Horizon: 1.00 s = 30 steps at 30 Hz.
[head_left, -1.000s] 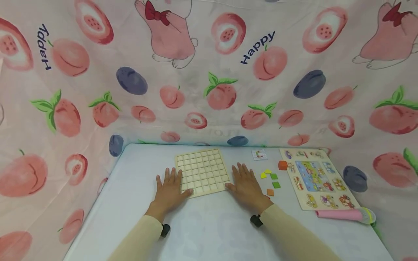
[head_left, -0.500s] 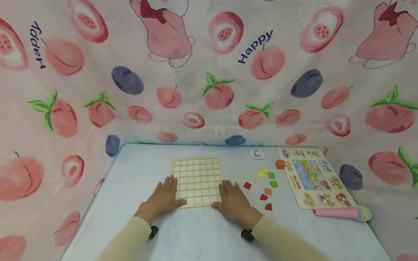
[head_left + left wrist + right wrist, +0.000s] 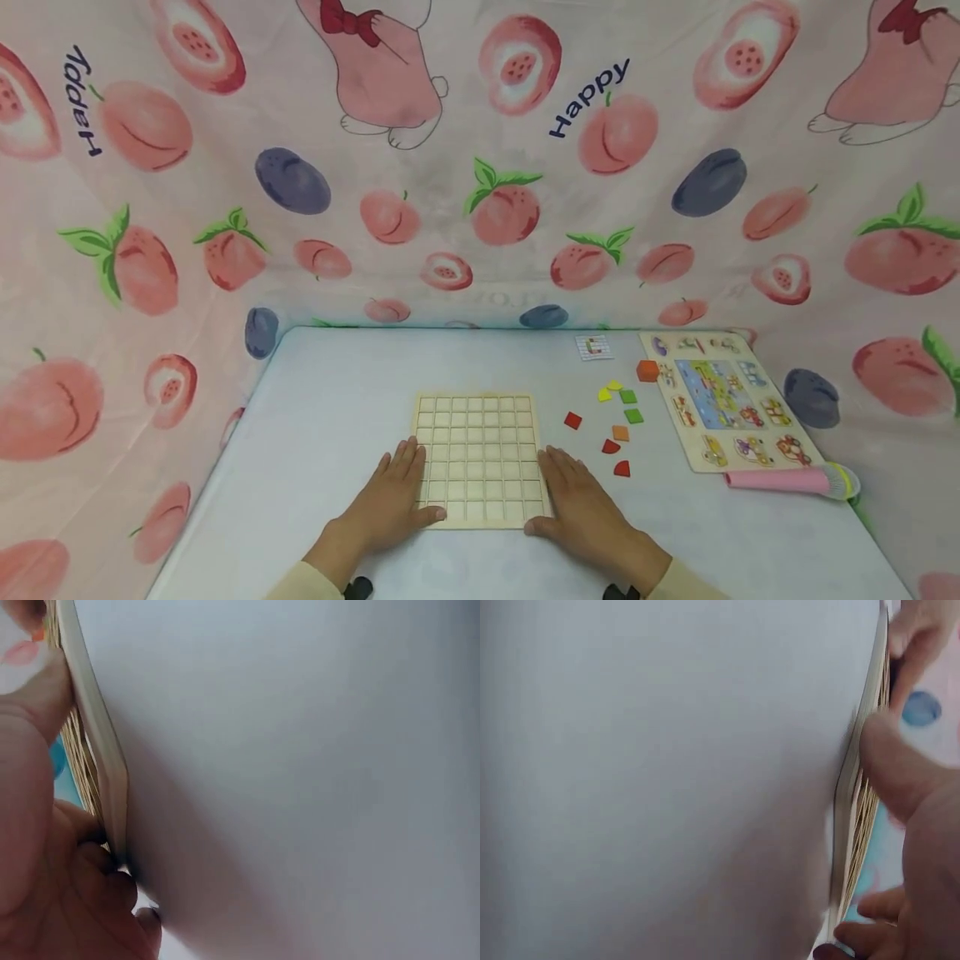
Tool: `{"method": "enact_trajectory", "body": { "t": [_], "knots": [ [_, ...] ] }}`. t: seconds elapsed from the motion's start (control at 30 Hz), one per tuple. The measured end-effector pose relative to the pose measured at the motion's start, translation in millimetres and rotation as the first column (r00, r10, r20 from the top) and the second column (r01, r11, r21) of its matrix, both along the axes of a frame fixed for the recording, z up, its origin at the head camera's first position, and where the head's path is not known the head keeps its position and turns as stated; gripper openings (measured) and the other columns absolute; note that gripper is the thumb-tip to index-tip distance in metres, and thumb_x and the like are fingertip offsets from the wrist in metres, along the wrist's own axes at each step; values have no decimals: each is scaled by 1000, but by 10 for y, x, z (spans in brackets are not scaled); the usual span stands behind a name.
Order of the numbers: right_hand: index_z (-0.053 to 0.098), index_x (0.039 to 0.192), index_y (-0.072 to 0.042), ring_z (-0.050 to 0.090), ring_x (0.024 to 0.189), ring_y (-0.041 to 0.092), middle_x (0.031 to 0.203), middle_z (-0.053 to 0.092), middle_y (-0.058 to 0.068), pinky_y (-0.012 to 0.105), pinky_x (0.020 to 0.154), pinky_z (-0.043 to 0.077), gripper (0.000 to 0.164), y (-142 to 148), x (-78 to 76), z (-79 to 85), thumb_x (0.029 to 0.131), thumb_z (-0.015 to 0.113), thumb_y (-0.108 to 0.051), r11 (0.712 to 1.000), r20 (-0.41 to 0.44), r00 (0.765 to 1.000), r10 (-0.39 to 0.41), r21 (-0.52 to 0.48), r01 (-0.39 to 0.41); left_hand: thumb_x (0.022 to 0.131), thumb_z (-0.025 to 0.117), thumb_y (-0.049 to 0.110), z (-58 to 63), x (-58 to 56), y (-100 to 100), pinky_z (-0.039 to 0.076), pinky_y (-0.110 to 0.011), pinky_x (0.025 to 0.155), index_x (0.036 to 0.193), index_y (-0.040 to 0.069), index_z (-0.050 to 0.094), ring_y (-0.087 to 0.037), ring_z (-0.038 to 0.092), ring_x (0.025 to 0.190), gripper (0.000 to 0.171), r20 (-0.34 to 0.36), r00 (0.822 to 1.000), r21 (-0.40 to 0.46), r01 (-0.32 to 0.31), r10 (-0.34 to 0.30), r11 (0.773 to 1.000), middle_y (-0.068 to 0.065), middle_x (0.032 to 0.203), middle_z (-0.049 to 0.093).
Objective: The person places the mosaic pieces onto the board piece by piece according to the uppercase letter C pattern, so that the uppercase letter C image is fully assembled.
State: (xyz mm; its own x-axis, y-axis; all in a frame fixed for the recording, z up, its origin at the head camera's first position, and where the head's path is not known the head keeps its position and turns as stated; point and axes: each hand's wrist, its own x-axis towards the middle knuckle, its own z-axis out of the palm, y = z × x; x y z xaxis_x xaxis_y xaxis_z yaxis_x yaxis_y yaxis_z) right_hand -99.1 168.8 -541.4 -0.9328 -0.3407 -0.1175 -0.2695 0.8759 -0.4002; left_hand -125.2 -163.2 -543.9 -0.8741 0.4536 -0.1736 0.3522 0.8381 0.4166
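A square wooden grid board (image 3: pixel 481 461) lies flat on the white table. My left hand (image 3: pixel 384 502) rests along its left edge with fairly straight fingers, the thumb on the near left corner. On the opposite side, my right hand (image 3: pixel 592 510) lies along the right edge, its thumb at the near right corner. The left wrist view shows the board's pale edge (image 3: pixel 96 724) against that thumb and fingers. From the right wrist, the board's edge (image 3: pixel 846 806) runs beside the other thumb; part of the fingers is cut off.
Right of the board lie a red square (image 3: pixel 573 421), two red quarter-rounds (image 3: pixel 622 468), an orange square (image 3: pixel 620 433), green tiles (image 3: pixel 633 416) and yellow pieces (image 3: pixel 605 395). Beyond are a patterned card (image 3: pixel 594 347), an orange cube (image 3: pixel 647 371), a picture puzzle (image 3: pixel 693 458) and a pink toy microphone (image 3: pixel 780 479).
Both hands have drawn the board nearer and straightened it from a tilted position, then shifted it slightly right. The red pieces, earlier hidden by the right arm, are uncovered.
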Motion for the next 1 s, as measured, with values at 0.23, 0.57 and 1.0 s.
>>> {"method": "enact_trajectory", "body": {
  "t": [0.23,0.57,1.0],
  "knots": [
    [42,160,0,31,159,37,169,38,17,64,129,27,107,44,-58,-10,83,83,-62,999,79,996,31,-8,-31,108,57,47,17,-154,-215,11,-60,134,165,7,35,-32,20,164,73,-17,997,46,-76,77,996,-11,174,28],
    [45,158,-1,34,157,38,167,41,17,65,128,29,107,48,-55,-16,81,83,-64,999,56,998,39,12,-39,107,60,47,26,-332,-339,4,-57,136,167,12,33,-30,16,165,74,32,999,-2,-11,11,1000,-4,175,28],
    [43,160,-2,33,158,36,168,40,16,61,131,27,107,117,-67,-33,83,81,-65,998,66,996,56,-9,-56,104,61,52,8,-306,-322,0,-56,136,168,15,29,-28,12,165,80,59,998,-3,-21,21,1000,-2,176,24]
  ]
}}
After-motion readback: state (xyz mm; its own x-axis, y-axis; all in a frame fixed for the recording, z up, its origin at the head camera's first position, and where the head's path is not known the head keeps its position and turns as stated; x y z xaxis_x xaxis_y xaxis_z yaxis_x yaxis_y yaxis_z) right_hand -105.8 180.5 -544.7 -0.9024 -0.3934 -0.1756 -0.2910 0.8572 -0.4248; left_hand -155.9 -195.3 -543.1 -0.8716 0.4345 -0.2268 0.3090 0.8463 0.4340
